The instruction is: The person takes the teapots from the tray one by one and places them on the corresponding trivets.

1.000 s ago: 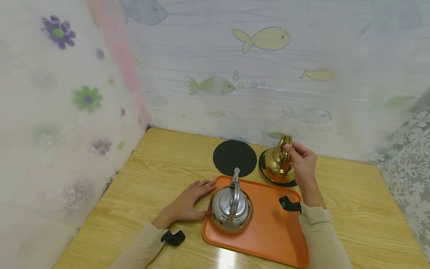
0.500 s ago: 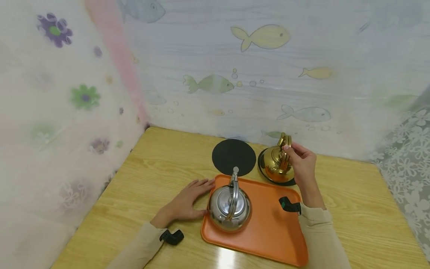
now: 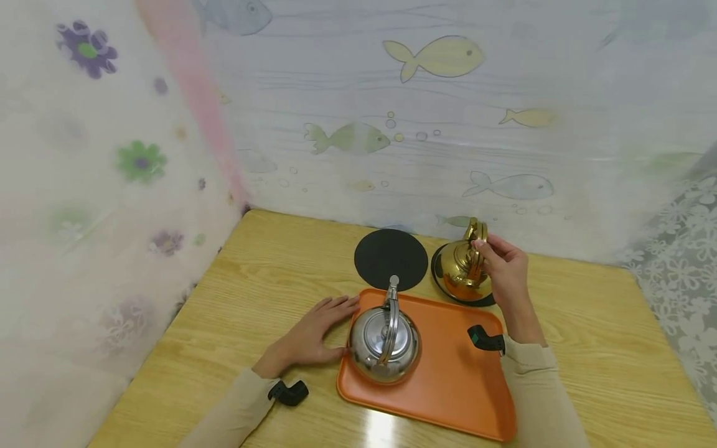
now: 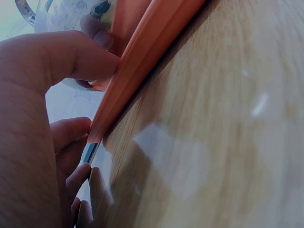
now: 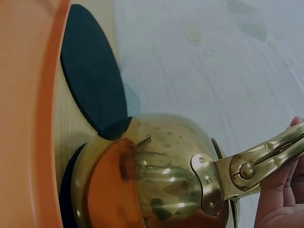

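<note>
My right hand (image 3: 506, 272) grips the upright handle of a gold kettle (image 3: 456, 266), which sits on a round black mat (image 3: 480, 303) behind the tray. In the right wrist view the gold kettle's (image 5: 166, 175) hinged handle runs into the fingers at the right edge. A silver kettle (image 3: 383, 345) stands on the left part of an orange tray (image 3: 448, 373), its spout towards the back. Fingers spread, my left hand (image 3: 310, 336) touches the tray's left edge. The left wrist view shows its thumb (image 4: 95, 61) against the orange rim (image 4: 137, 61).
Another round black mat (image 3: 391, 258) lies left of the gold kettle, just behind the tray. Wood-grain table (image 3: 269, 267) surrounds them. A fish-patterned sheet (image 3: 347, 186) hangs along the back edge, and a flowered one (image 3: 112, 218) covers the left side.
</note>
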A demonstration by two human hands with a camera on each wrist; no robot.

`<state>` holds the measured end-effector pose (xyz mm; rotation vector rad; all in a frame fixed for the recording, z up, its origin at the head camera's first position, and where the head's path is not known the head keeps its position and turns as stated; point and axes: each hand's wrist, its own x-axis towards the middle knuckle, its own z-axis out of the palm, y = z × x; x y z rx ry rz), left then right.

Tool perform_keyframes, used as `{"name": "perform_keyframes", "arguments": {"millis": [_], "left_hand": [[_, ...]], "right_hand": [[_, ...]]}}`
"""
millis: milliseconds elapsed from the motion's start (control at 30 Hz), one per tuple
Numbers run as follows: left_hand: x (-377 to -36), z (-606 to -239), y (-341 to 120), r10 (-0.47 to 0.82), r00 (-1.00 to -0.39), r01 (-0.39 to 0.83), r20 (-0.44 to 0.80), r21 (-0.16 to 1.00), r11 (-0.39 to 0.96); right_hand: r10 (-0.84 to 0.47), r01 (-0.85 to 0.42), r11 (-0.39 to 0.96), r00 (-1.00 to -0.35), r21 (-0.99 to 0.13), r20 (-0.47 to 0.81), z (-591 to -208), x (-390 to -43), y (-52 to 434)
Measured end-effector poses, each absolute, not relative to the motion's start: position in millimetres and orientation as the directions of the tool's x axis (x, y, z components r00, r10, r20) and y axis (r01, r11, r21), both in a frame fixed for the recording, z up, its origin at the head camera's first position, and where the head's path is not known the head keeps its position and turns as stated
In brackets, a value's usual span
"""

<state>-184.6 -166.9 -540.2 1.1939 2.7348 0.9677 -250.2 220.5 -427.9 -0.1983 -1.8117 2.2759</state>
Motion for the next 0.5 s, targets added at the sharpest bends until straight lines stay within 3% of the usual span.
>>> {"name": "perform_keyframes", "arguments": {"millis": [500], "left_hand": [[-185.4,-539.8,-163.1,0.673,-0.703,0.669,0.23,0.537,0.515]], "right_hand": [[0.188,-0.047,-0.265,-0.982,-0.963,-0.004,-425.1,-244.7,223.5]]}}
